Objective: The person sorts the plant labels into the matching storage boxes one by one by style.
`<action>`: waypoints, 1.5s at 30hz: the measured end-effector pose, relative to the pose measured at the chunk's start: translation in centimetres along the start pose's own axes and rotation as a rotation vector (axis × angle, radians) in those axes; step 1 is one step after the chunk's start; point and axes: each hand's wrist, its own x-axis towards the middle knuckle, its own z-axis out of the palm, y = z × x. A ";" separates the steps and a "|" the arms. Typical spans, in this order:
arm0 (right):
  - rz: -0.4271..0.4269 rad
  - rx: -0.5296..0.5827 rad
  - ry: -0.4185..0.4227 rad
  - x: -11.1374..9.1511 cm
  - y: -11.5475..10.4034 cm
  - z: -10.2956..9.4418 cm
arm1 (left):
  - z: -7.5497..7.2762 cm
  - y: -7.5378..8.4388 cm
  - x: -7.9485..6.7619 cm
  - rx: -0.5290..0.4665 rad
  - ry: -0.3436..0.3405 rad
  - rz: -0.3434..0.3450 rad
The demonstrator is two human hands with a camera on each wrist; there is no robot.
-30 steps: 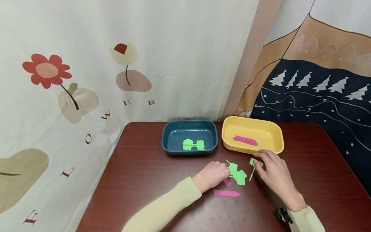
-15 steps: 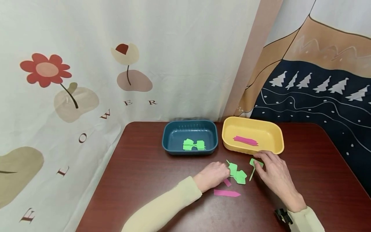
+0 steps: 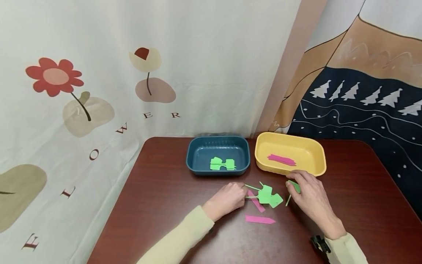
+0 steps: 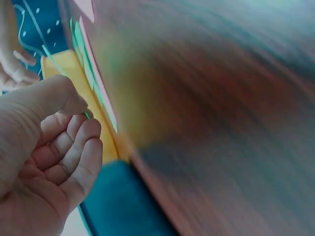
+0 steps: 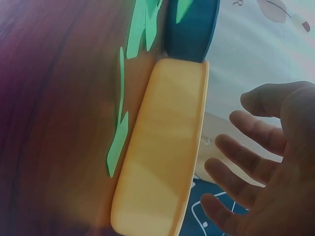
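The left hand [image 3: 227, 198] has its thumb and fingers [image 4: 89, 127] pinching a thin green stem [image 4: 88, 114], though which tag it belongs to I cannot tell; the green tags [image 3: 265, 194] lie overlapped on the bench [image 3: 165, 179] just to the right of that pinch, square heads farthest off and stems reaching back leftward, so their long axis runs roughly crosswise before the person; a slanted pink strip [image 3: 258, 205] passes among those stems, and a straight pink strip [image 3: 259, 219] lies nearer the person, its point to the right; the left hand is nearer to the stem ends, the right hand [image 3: 311, 200] to the lone green tag [image 5: 118, 147]; that one lies just in front of the yellow tray [image 3: 290, 171], its stem towards the person; the right fingers are spread above it, apart from it in the right wrist view.
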 end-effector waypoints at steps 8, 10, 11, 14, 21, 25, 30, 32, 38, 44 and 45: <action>-0.047 0.018 -0.058 1.1 -1.0 1.4 | -1.5 -2.5 -3.2 -0.039 0.112 -0.056; -0.049 0.031 -0.095 1.5 -1.6 1.8 | -1.7 -3.1 -4.0 -0.056 0.145 -0.073; -0.052 0.036 -0.115 1.6 -1.9 2.0 | -1.7 -3.4 -4.5 -0.067 0.162 -0.083; -0.064 0.048 -0.175 2.1 -2.9 2.8 | -2.0 -4.2 -5.6 -0.087 0.204 -0.110; -0.184 0.034 -0.246 2.9 -4.6 4.8 | -3.2 -5.3 -7.3 -0.093 0.250 -0.176; -0.227 0.017 -0.290 3.2 -5.4 5.7 | -4.0 -6.2 -7.8 -0.115 0.283 -0.213; -0.237 -0.012 -0.333 3.5 -6.1 6.4 | -5.1 -7.5 -8.0 -0.092 0.351 -0.212; -0.233 -0.017 -0.343 3.5 -6.2 6.6 | -5.5 -7.9 -7.8 -0.078 0.368 -0.208; -0.225 -0.042 -0.368 3.6 -6.6 6.8 | -6.7 -9.2 -6.6 -0.083 0.331 -0.239; -0.210 -0.053 -0.363 3.6 -6.8 7.0 | -7.1 -10.5 -4.5 -0.095 0.268 -0.207; -0.210 -0.053 -0.362 3.6 -6.8 7.1 | -7.0 -10.7 -4.1 -0.084 0.258 -0.190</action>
